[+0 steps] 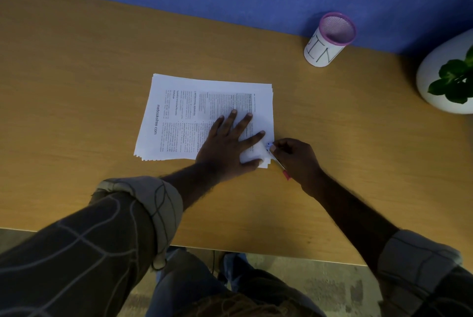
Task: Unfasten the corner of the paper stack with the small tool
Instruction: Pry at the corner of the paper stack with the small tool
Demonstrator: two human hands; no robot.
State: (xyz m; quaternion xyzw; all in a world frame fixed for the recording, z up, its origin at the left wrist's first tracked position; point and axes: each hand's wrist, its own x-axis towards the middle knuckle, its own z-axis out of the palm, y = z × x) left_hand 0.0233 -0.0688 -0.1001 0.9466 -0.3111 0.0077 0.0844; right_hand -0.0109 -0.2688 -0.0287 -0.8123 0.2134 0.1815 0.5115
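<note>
A stack of printed white paper (179, 117) lies on the wooden desk (76, 86). My left hand (227, 145) rests flat on the stack's near right part, fingers spread, pressing it down. My right hand (297, 160) is closed around a small slim tool (275, 159) with a pink end near the wrist. The tool's tip meets the paper's near right corner, between my left index finger and thumb. The fastening itself is too small to make out.
A white cup with a pink mesh rim (330, 40) stands at the back right against the blue wall. A white pot with a green plant (448, 73) sits at the far right edge. The desk's front edge runs just below my forearms.
</note>
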